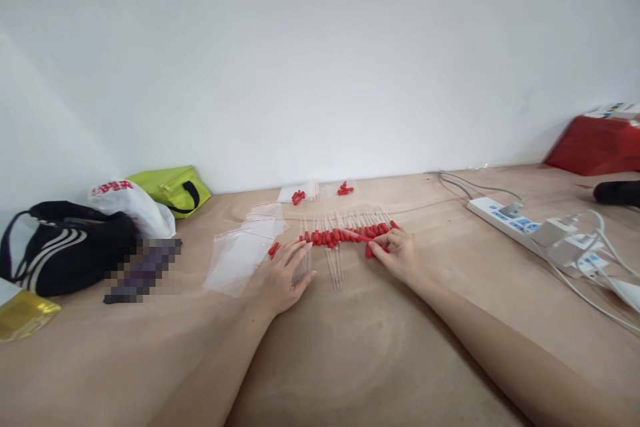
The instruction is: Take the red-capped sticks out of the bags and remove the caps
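A row of glass droppers [333, 238] with red rubber bulbs lies across the table, most tubes pointing to the wall. A few more droppers [335, 270] have their clear tubes pointing toward me. At the row's left end, my left hand [287, 273] rests with fingers stretched out and thumb apart, over some clear tubes. My right hand [397, 253] is at the right end, thumb and fingers pinched on a dropper with a red bulb [369, 249]. Its fingertips partly hide that piece. One loose red bulb [274, 249] lies left of my left hand.
Clear zip bags [245, 250] lie overlapped at left. Two bags [300, 196] near the wall carry red bulbs [345, 189]. A power strip [510, 217] with plugs and cables is at right. A black bag [75, 247] and green pouch [173, 187] stand left.
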The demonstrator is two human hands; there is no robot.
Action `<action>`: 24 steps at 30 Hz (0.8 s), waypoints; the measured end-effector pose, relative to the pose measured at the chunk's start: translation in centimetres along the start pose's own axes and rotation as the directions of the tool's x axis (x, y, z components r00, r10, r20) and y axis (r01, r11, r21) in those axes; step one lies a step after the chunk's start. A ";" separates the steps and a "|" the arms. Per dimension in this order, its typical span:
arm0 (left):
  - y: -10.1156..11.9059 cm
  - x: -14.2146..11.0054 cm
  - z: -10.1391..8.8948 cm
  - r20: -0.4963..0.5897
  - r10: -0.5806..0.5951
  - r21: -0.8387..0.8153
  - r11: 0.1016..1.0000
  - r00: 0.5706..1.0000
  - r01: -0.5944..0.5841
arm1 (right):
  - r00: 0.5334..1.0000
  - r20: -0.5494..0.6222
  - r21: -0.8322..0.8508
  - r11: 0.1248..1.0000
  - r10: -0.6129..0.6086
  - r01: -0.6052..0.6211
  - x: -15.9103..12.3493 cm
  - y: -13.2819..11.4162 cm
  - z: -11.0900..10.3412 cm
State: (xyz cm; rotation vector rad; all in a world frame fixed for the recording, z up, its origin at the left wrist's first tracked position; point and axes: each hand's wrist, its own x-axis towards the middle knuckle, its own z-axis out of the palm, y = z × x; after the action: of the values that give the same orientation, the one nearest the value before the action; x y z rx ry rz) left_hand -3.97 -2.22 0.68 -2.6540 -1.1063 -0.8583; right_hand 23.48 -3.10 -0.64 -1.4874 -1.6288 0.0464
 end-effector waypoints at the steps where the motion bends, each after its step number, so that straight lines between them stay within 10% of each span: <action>1: 0.3 0.1 0.2 -0.017 0.003 0.002 1.000 1.000 -0.003 | 0.997 0.030 0.022 0.998 -0.067 0.067 -0.5 -0.2 0.2; 8: 2.1 0.5 1.3 -0.038 0.134 0.047 0.990 0.990 -0.132 | 0.928 0.148 0.108 0.938 -0.343 0.329 -2.4 -2.3 1.3; 24: 3.3 1.0 1.8 -0.093 0.192 -0.021 0.981 0.977 -0.195 | 0.842 0.163 -0.078 0.844 -0.514 0.530 -2.6 -3.6 2.3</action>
State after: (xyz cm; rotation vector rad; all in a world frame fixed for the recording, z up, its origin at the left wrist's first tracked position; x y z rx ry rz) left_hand -0.28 -3.40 0.05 -2.6617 -0.8046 -0.9522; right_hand 18.89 -5.04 -1.45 -1.0918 -2.1360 -0.2680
